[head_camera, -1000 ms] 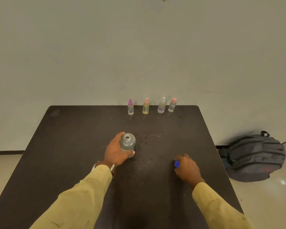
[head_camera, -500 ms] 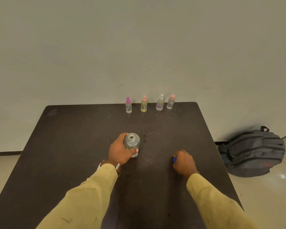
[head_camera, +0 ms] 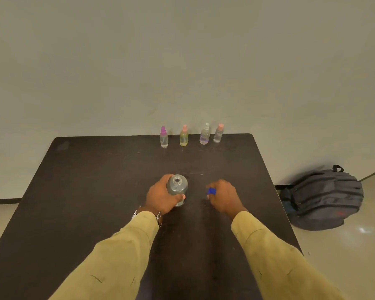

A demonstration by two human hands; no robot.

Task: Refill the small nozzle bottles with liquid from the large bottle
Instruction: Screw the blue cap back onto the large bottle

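A single wide-angle view from the person's head looks forward and down across the dark surface (head_camera: 85, 202) to the wall (head_camera: 182, 61) behind. The left hand (head_camera: 160, 198) and right hand (head_camera: 223, 197) sit close, mid-frame.

I could read no writing anywhere. Any print on the four small bottles (head_camera: 184, 138) along the far edge of the worktop (head_camera: 95, 180) was too small to make out, and a reddish mark on the backpack (head_camera: 323, 198) was too blurred.

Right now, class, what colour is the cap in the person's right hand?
Blue. The cap shows best in the head view.
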